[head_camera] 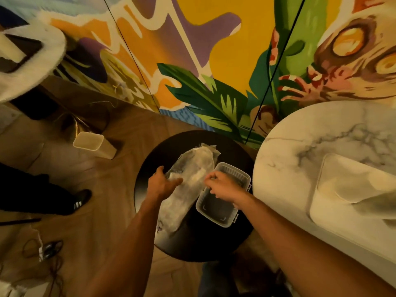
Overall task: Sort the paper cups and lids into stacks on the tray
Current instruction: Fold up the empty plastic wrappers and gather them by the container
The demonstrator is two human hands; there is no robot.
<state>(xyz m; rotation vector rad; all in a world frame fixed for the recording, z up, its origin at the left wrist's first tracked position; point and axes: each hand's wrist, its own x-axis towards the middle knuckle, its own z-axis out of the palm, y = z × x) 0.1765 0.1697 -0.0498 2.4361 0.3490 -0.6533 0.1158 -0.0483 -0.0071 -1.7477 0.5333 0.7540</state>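
Paper cups and lids are not showing as loose items or stacks anywhere. Judging from that, sorting is not yet starting and the unpacking step is occupying both hands.

Far left, on the wood floor: beige bin point(92, 143) is standing open, interior not readable.

On the round black table point(214, 243):
- left hand point(161, 183) is gripping the left edge of the plastic bag point(190, 194), thumb and fingers wrapping over the film.
- The bag is lying lengthwise across the tabletop; its contents are showing only as a whitish blur, presumably the cups and lids, though I cannot tell which.
- right hand point(222, 186) is hovering with fingers curled tight at the bag's right edge, above the near rim of the clear plastic container point(214, 211); whether it is pinching the film cannot be told.
- The container is sitting just beside the bag, touching it — nothing is visible inside it.

Right: marble table point(300, 151) is carrying a white tray point(325, 168) with a pale, blurred shape on it.

Remaining: emptying the bag, separating, stacking — all of it.
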